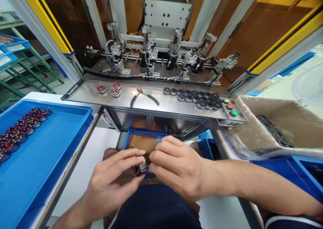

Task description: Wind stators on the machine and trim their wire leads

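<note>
- Clamping a wound motor stator (pixel 141 167) between thumb and fingers, the left hand (pixel 108 178) holds it above the lap (pixel 156 207), short of the front edge of the metal table (pixel 171 104).
- The stator lies just left of the right hand (pixel 180 168), in the narrow space between the two; the left, already touching it, is the nearer.
- Its silver ring (pixel 143 164) faces right and its dark windings (pixel 136 170) left; the short axis seems tilted, though fingers hide much of it.
- A thin wire (pixel 145 170) reaches from the stator toward the right fingertips, roughly along the line from hand to hand.
- The right hand's fingers curl inward, tips drawn together; whether they pinch the wire's end cannot be told.
- Pliers (pixel 140 91) lie with handles spread on the table, beyond and well apart from both hands.
</note>
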`<state>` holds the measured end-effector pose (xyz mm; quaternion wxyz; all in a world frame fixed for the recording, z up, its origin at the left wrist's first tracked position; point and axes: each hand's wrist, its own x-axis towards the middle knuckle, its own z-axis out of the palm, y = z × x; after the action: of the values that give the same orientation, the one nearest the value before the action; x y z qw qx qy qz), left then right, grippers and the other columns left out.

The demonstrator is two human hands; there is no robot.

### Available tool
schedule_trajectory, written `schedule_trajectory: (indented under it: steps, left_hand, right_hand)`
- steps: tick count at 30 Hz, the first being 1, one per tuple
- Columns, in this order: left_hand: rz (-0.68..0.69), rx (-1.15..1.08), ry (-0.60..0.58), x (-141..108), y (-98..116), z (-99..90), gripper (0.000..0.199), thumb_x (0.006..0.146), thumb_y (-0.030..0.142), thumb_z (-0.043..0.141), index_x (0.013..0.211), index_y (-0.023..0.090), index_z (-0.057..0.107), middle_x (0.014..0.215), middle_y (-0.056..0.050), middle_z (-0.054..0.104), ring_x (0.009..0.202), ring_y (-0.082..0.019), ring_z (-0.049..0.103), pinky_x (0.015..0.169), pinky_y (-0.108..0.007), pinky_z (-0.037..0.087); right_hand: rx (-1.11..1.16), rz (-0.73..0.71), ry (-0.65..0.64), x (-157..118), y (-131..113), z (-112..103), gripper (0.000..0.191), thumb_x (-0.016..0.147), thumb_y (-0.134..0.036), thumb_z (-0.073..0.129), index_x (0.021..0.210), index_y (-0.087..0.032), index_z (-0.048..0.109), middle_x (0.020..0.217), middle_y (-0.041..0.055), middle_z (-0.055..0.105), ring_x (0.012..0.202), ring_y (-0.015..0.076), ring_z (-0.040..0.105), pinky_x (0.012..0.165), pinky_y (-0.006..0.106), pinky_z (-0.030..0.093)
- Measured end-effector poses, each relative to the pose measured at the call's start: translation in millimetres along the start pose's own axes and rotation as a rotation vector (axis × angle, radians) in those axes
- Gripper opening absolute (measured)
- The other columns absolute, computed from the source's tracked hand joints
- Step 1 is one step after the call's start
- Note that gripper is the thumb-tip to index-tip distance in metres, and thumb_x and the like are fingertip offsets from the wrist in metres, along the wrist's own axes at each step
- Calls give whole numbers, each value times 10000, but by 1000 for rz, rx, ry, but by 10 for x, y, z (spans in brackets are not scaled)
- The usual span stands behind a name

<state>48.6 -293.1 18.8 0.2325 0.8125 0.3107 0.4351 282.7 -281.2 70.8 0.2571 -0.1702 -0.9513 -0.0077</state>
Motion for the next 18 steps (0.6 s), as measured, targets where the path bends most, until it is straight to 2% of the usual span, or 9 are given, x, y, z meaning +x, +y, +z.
schedule_trajectory:
  steps: [3, 6, 7, 8, 9, 10, 13, 15, 18]
  left_hand:
    - [-164, -206, 46, -93, -41, -73, 471, 753, 39, 765, 1153, 277, 697, 1168, -52, 753, 1088, -202, 713, 972, -312, 585]
    - [-288, -389, 181, -157, -74, -85, 441, 766, 52, 767, 1133, 292, 723, 1160, -50, 756, 1118, -203, 704, 968, -299, 588]
    - [-314, -431, 234, -164, -80, -74, 427, 771, 55, 767, 1126, 290, 730, 1160, -50, 756, 1125, -201, 701, 966, -289, 587]
    - [-334, -461, 285, -165, -84, -56, 412, 774, 60, 767, 1117, 284, 737, 1161, -51, 756, 1129, -200, 700, 963, -280, 587]
    - [-352, -477, 334, -160, -86, -33, 397, 775, 65, 770, 1109, 278, 744, 1166, -53, 755, 1127, -199, 700, 956, -272, 589]
    - [-369, -485, 378, -152, -86, -9, 383, 775, 70, 773, 1100, 271, 749, 1170, -54, 754, 1119, -199, 703, 943, -262, 592]
    - [-422, -467, 484, -130, -86, 50, 364, 767, 88, 790, 1090, 253, 755, 1179, -57, 751, 1080, -190, 717, 902, -234, 600]
    - [-454, -456, 528, -132, -96, 61, 363, 768, 100, 796, 1098, 245, 751, 1185, -55, 750, 1060, -178, 722, 900, -222, 595]
    - [-511, -495, 546, -161, -136, 40, 366, 776, 124, 799, 1122, 226, 737, 1160, -64, 760, 1021, -174, 735, 896, -233, 598]
  right_hand:
    - [2, -24, -95, 7, 171, -80, 341, 994, -141, 382, 812, -141, 670, 790, 90, 639, 712, 206, 479, 661, 370, 383]
    - [-13, 108, -9, 134, 526, -14, 259, 1010, -223, 478, 855, -147, 671, 857, 89, 667, 781, 205, 540, 728, 353, 437]
    - [-21, 207, 55, 218, 671, 62, 205, 992, -282, 554, 912, -139, 677, 919, 103, 678, 846, 212, 571, 786, 352, 460]
    - [-37, 340, 121, 322, 819, 161, 240, 956, -358, 629, 995, -126, 678, 1006, 125, 684, 942, 232, 594, 867, 365, 470]
    - [-61, 502, 168, 440, 964, 279, 351, 925, -406, 671, 1108, -106, 661, 1115, 157, 672, 1055, 259, 591, 954, 388, 456]
    - [-84, 662, 161, 567, 1098, 408, 485, 909, -438, 683, 1241, -92, 612, 1236, 188, 635, 1156, 284, 568, 1022, 414, 428]
    - [-148, 1080, 13, 919, 1402, 767, 891, 864, -623, 644, 1517, -96, 343, 1543, 274, 363, 1429, 406, 340, 1130, 549, 308]
    - [-130, 1274, -134, 1076, 1514, 921, 1012, 848, -700, 593, 1569, -106, 202, 1603, 308, 219, 1477, 462, 237, 1132, 627, 250]
    - [-80, 1397, -269, 1161, 1591, 985, 1012, 835, -697, 592, 1535, -59, 236, 1540, 381, 281, 1417, 524, 317, 1045, 707, 297]
